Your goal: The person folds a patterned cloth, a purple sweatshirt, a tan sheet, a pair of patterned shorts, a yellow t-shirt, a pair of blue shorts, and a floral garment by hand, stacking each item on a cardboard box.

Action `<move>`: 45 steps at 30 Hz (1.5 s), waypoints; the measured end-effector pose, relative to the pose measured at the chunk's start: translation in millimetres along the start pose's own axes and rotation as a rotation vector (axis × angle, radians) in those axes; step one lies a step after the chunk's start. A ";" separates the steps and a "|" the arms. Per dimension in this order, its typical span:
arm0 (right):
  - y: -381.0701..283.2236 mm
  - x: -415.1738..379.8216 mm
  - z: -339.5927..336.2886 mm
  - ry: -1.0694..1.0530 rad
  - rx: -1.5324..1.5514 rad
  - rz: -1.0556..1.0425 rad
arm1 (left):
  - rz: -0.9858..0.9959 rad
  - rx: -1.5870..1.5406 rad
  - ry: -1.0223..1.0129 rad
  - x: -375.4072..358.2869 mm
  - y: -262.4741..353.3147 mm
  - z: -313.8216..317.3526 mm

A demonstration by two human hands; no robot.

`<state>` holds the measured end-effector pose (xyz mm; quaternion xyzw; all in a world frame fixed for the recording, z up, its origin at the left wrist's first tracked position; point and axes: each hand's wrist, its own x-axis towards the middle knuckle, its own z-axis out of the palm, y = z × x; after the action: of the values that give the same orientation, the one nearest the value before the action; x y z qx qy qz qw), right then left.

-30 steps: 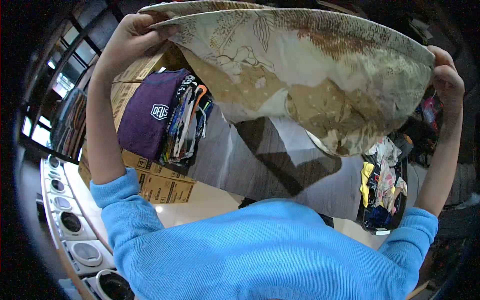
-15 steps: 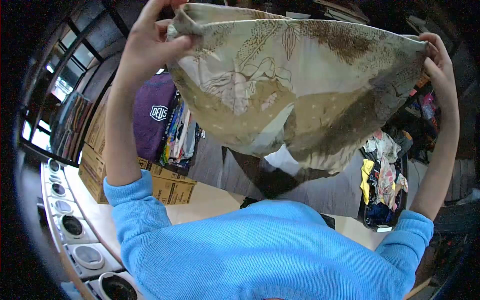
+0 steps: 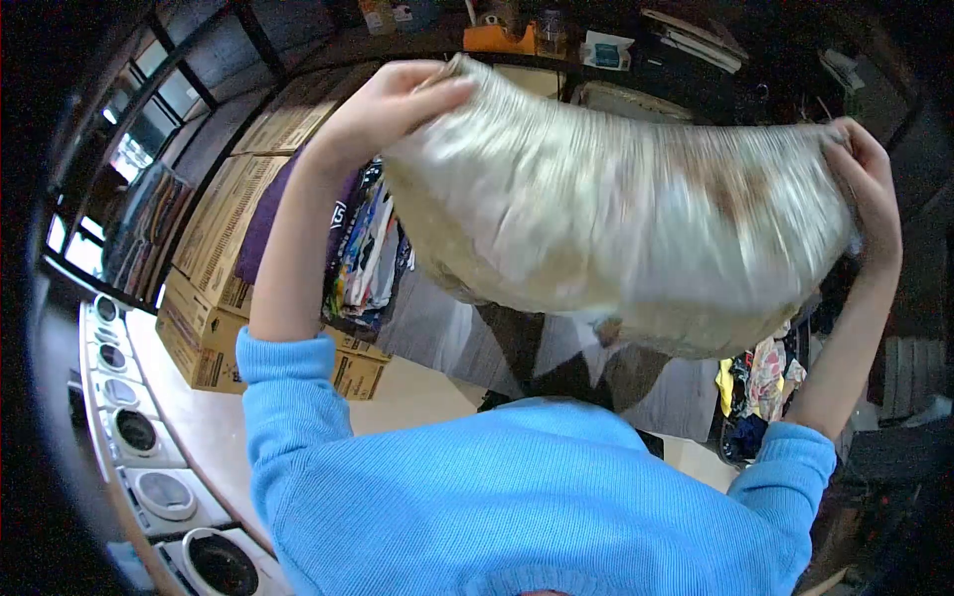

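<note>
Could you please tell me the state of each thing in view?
Patterned cloth: held up, hanging, blurred.
Left hand: gripping one upper end of the cloth.
Right hand: gripping the other end.
Folded clothes: stacked, partly hidden.
Loose clothes: crumpled, partly hidden.
Cardboard boxes: stacked.
Blue sleeves: pushed up.
Washing machines: in a row; doors unclear.

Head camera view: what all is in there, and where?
Broad printed cloth: one, cream-brown, centre
Wood-grain table: one, grey, below cloth
Garment stack: one, multicoloured, table's left
Lettered fabric: one, purple, beside stack
Rectangular cardboard boxes: several, brown, left
Round-doored machines: at least six, white, far left
Crumpled garment pile: one, multicoloured, table's right
Boxy item: one, orange, top
Dim clutter: uncountable, dark, right
Knitted sweater: one, blue, bottom
Left hand: one, bare, cloth's left end
Right hand: one, bare, cloth's right end
</note>
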<state>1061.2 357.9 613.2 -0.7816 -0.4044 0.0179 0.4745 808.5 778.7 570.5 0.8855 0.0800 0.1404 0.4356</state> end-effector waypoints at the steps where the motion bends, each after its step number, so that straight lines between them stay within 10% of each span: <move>1: 4.5 11.7 10.3 0.124 -0.125 0.039 | 0.004 -0.009 0.149 23.2 -19.2 3.6; 8: -32.2 47.9 63.3 0.473 -0.221 -0.391 | 0.529 0.129 0.654 65.9 84.7 43.5; 11: -38.5 25.0 49.2 0.886 -0.534 -0.592 | 0.926 0.569 1.241 86.3 58.6 9.2; 12: -33.2 16.3 42.4 1.088 -0.639 -0.656 | 0.771 0.614 1.280 60.5 53.4 8.0; 13: -6.3 7.3 19.0 1.119 -0.673 -0.784 | 0.818 0.428 1.251 48.1 29.5 -6.4; 16: 42.6 -26.0 -10.9 1.062 -0.590 -1.000 | 1.453 -0.935 0.044 22.3 -19.0 -24.6; 19: 68.5 -29.4 27.0 0.863 -0.268 -0.503 | 1.180 -1.308 0.366 8.2 22.9 52.3; 24: 132.2 -10.4 103.5 0.409 0.287 0.211 | 0.968 -0.861 0.288 86.9 133.6 180.6; 32: 51.8 47.1 97.0 0.467 0.482 -0.180 | 0.736 -0.733 -0.055 114.5 131.3 206.9; 36: 12.9 35.1 74.2 0.603 0.414 -0.441 | 0.715 -0.463 0.167 120.1 136.1 192.4; 45: 208.2 -116.5 140.5 0.282 0.499 0.670 | 0.757 -0.479 0.348 112.3 188.1 167.9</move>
<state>1053.1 338.1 337.2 -0.7258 -0.0431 0.1613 0.6674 972.1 568.3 642.4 0.6905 -0.2109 0.4496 0.5259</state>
